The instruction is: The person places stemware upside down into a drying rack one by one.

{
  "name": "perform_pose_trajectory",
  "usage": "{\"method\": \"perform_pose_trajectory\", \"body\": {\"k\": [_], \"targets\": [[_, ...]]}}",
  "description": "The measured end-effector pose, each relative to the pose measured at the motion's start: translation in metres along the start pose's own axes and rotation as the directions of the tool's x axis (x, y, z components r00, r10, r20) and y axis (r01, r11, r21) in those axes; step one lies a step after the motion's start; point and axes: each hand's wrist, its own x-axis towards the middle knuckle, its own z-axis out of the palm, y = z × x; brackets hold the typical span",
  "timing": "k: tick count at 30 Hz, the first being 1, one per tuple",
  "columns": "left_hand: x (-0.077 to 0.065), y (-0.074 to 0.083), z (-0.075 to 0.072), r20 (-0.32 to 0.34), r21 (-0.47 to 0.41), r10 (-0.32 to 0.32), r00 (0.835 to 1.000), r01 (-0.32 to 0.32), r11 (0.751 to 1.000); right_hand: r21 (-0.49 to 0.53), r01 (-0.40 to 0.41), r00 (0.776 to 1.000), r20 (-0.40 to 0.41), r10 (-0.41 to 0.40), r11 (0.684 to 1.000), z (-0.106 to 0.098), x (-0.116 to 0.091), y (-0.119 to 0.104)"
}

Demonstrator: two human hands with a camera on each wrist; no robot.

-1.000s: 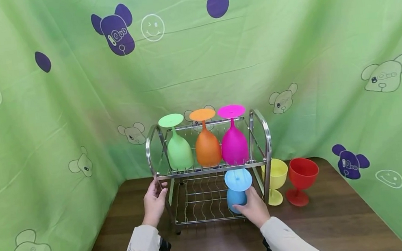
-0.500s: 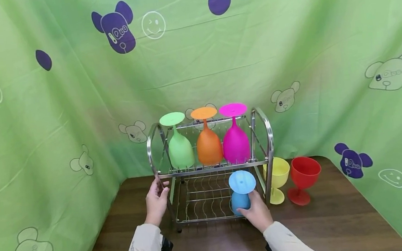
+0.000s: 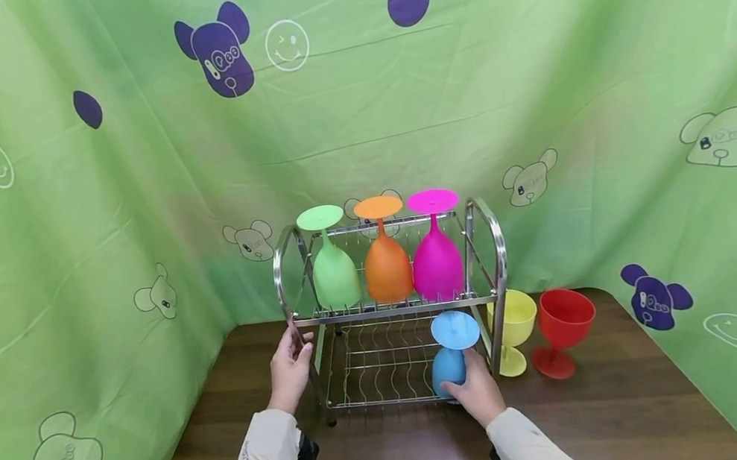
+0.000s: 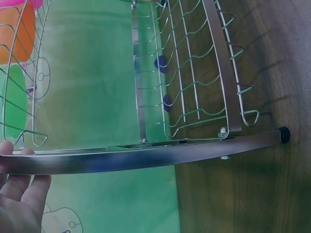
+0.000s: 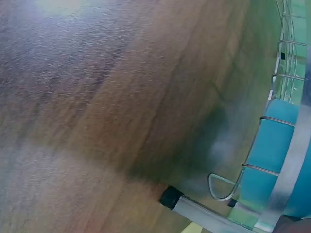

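Observation:
A two-tier metal dish rack [image 3: 399, 312] stands on the table. My left hand [image 3: 290, 369] grips its left front post; in the left wrist view the fingers [image 4: 36, 191] wrap around the metal bar. With my right hand [image 3: 478, 389] I hold a blue goblet [image 3: 448, 371] upside down, its round foot up, at the right end of the lower tier. In the right wrist view the blue goblet [image 5: 269, 150] shows behind the rack's wires. Green [image 3: 336, 275], orange [image 3: 388, 269] and magenta [image 3: 437, 264] goblets sit inverted along the upper tier.
Right of the rack, a yellow goblet [image 3: 516, 323] stands upright, partly behind the rack's post. Beside it is an upright red goblet [image 3: 563, 322]. A green patterned cloth [image 3: 356, 111] hangs around the back and sides of the wooden table [image 3: 392, 452].
My right hand has shifted the blue goblet rightward and slightly lower along the lower tier. My left hand keeps its hold on the rack's post. The head view has turned slightly.

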Motion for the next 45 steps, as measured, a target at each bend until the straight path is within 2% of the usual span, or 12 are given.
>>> {"method": "perform_pose_trajectory", "body": {"k": [7,13,20,26,31,34,39,45], "targets": [[0.000,-0.001,0.003,0.017,-0.004,-0.004,1.000,0.004,1.000,-0.037,-0.045,0.999,0.016,0.046,0.998,-0.003,0.004,0.000],[0.000,0.001,0.004,0.026,-0.001,0.000,1.000,0.000,1.000,-0.036,-0.048,0.999,0.015,0.049,0.998,-0.006,0.003,0.000],[-0.003,-0.004,-0.003,0.039,-0.047,-0.017,0.999,0.019,0.999,-0.033,-0.059,0.998,-0.021,0.058,0.998,-0.002,-0.006,-0.001],[-0.006,-0.007,-0.006,0.042,-0.053,-0.044,0.998,0.046,0.998,-0.085,0.018,0.995,-0.098,-0.027,0.996,0.000,-0.013,-0.003],[-0.006,-0.007,-0.005,0.036,-0.035,-0.027,0.999,0.029,0.999,-0.116,0.075,0.987,-0.133,-0.091,0.990,-0.004,-0.018,-0.007],[-0.009,-0.007,-0.005,0.026,-0.031,-0.026,0.999,0.027,0.999,-0.146,0.130,0.974,-0.168,-0.154,0.981,-0.009,-0.023,-0.009],[-0.021,-0.010,-0.011,-0.007,-0.048,-0.056,0.998,0.056,0.997,-0.189,0.232,0.935,-0.226,-0.273,0.954,-0.016,-0.032,-0.010],[-0.038,-0.016,-0.013,-0.070,-0.064,-0.024,0.997,0.020,0.998,-0.201,0.341,0.887,-0.255,-0.385,0.918,-0.028,-0.038,-0.008]]}}
